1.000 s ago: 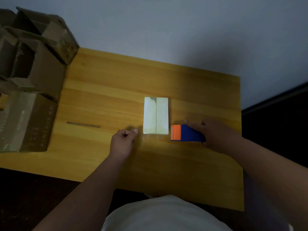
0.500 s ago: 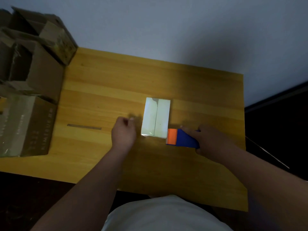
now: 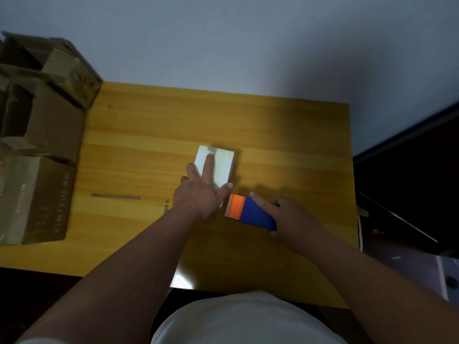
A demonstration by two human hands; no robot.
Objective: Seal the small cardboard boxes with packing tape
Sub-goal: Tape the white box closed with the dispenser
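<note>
Stacking up at the far left edge, several brown cardboard cartons sit w/ flaps open, the nearest one closed and printed on its side. Next, on the yellow wooden tabletop, a thin dark strip lies flat, well apart from the boxes. Center: the small white box rests on the tabletop, a seam down its top and a short bit of tape at its far end. Left hand lies on the box, fingers straight and spread, pressing the top; thumb reaches toward the box's near right corner. Its grip is wide, holding nothing. Just right of that, the tape dispenser, orange front, blue body, sits close to the box's near corner. Right hand wraps the blue body, index finger laid along the top, so its grip holds the dispenser.
</note>
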